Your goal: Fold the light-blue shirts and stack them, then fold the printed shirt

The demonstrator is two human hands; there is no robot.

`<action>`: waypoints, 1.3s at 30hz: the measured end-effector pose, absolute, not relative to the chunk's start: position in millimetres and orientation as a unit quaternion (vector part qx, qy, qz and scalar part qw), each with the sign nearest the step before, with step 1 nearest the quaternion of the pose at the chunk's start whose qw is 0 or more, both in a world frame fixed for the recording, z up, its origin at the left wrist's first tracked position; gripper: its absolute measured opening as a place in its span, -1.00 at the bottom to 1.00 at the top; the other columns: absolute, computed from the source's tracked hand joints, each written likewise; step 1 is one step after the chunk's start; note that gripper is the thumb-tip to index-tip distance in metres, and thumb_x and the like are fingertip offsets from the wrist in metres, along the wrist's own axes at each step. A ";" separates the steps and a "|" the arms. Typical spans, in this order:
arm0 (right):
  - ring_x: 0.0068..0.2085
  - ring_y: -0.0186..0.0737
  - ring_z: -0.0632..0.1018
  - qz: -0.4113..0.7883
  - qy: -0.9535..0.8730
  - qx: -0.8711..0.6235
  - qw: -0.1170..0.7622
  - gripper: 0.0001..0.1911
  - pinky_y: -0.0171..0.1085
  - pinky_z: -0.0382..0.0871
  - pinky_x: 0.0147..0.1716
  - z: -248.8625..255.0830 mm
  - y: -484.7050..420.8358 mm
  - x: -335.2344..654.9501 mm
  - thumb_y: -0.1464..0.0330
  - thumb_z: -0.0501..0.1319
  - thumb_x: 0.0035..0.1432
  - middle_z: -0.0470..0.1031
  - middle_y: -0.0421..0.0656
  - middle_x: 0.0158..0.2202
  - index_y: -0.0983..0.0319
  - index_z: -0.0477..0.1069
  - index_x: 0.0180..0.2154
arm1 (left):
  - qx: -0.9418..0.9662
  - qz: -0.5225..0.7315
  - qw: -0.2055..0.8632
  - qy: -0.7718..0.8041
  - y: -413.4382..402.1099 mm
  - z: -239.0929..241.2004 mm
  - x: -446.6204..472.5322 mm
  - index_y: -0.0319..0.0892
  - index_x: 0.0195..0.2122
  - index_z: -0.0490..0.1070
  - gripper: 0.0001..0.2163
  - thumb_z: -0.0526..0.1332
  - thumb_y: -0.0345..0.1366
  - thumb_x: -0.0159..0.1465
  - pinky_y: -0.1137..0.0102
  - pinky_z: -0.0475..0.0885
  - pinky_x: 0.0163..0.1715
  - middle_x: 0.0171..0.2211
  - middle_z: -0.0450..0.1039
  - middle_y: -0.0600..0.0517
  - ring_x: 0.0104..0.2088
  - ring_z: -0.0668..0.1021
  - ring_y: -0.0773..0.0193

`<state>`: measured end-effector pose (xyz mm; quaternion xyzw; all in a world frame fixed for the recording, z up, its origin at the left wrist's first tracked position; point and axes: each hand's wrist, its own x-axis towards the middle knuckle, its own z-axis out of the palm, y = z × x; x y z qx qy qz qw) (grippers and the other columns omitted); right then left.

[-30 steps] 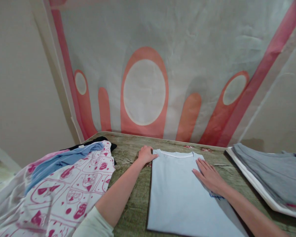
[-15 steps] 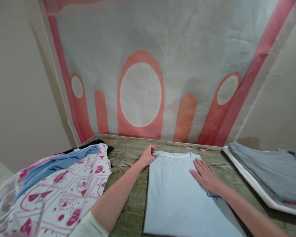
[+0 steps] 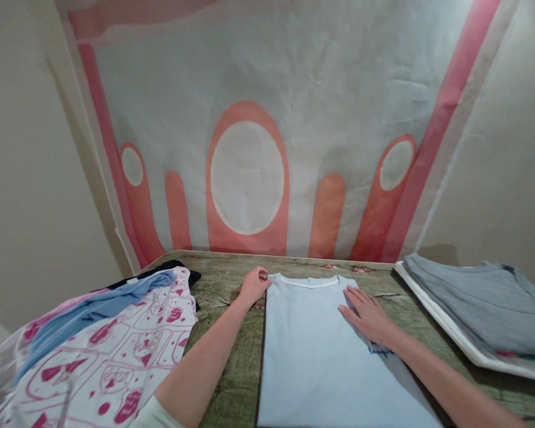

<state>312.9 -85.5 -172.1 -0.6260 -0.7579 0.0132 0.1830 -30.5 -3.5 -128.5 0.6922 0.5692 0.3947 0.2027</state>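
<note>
A light blue T-shirt (image 3: pixel 312 351) lies folded lengthwise on the table, its collar at the far end and dark blue lettering on its right part. At the far left corner, beside the collar, my left hand (image 3: pixel 255 286) pinches the fabric between thumb and curled fingers. My right hand (image 3: pixel 372 315) rests flat on the shirt's right side below the collar, fingers stretched out. Its palm partly covers the cloth near the lettering.
To the left is a loose heap of clothes, with a pink-and-white printed garment (image 3: pixel 116 356), a blue one (image 3: pixel 93 312) and a black one (image 3: pixel 189 273). A grey folded garment (image 3: pixel 477 303) lies on a white one at right. The wood-patterned table (image 3: pixel 225 297) meets a printed sheet behind.
The view has shifted slightly, moving the scene left. My left hand has drawn the shirt's corner a little outward to the left. My right hand stays flat on the shirt.
</note>
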 end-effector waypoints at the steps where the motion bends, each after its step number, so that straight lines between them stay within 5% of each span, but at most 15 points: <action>1: 0.18 -0.03 0.20 0.018 -0.754 -0.624 0.206 -0.40 -0.06 0.05 0.13 -171.2 -81.8 316.6 0.03 -0.05 0.14 0.18 -0.02 0.18 0.27 0.25 0.08 | 0.691 0.394 0.204 0.570 -1.7 -129.2 -31.7 -0.23 -0.27 0.36 -0.76 0.29 -0.36 0.02 0.46 0.36 -0.39 -0.45 0.43 0.07 -0.43 0.49 0.33; 7: -0.11 -0.08 0.48 0.066 -0.651 -0.676 0.338 -0.57 -0.15 0.31 -0.08 -162.6 -53.3 347.5 0.26 0.08 0.06 0.45 0.04 -0.10 0.35 0.33 -0.06 | 0.656 0.408 0.305 0.558 6.5 -128.7 -27.3 -0.22 -0.23 0.34 -0.74 0.26 -0.24 0.08 0.49 0.35 -0.54 -0.55 0.44 0.09 -0.55 0.49 0.33; 12: -0.26 -0.14 0.53 0.100 -0.602 -0.709 0.354 -0.63 -0.20 0.37 -0.23 -160.2 -34.3 354.4 0.31 0.10 0.04 0.53 -0.04 -0.30 0.34 0.37 -0.12 | 0.609 0.419 0.376 0.559 6.4 -125.6 -20.7 -0.23 -0.20 0.34 -0.70 0.23 -0.15 0.11 0.50 0.33 -0.58 -0.55 0.46 0.06 -0.54 0.49 0.32; 22: -0.34 -0.15 0.51 0.099 -0.580 -0.722 0.363 -0.57 -0.24 0.33 -0.35 -163.4 -28.9 340.9 0.19 0.16 -0.02 0.51 -0.09 -0.36 0.31 0.38 -0.14 | 0.568 0.423 0.480 0.518 -2.6 -122.5 -2.2 -0.24 -0.08 0.31 -0.72 0.12 -0.48 0.15 0.57 0.28 -0.61 -0.45 0.46 0.07 -0.54 0.47 0.39; 32: -0.43 -0.19 0.46 0.078 -0.629 -0.680 0.369 -0.56 -0.23 0.29 -0.37 -164.2 -34.0 339.4 0.19 0.06 0.05 0.45 -0.19 -0.49 0.28 0.32 -0.07 | 0.530 0.403 0.582 0.467 -6.4 -118.5 -1.5 -0.29 -0.11 0.35 -0.79 0.08 -0.41 0.24 0.43 0.45 -0.45 -0.43 0.50 -0.04 -0.44 0.55 0.28; 39: -0.32 -0.15 0.47 0.041 -0.617 -0.687 0.381 -0.64 -0.24 0.26 -0.31 -162.0 -44.3 333.3 0.30 -0.03 0.11 0.47 -0.10 -0.34 0.27 0.27 -0.07 | 0.536 0.413 0.601 0.426 -5.5 -118.0 -2.4 -0.24 0.01 0.26 -0.70 0.08 -0.41 0.24 0.44 0.45 -0.39 -0.33 0.50 -0.04 -0.38 0.56 0.29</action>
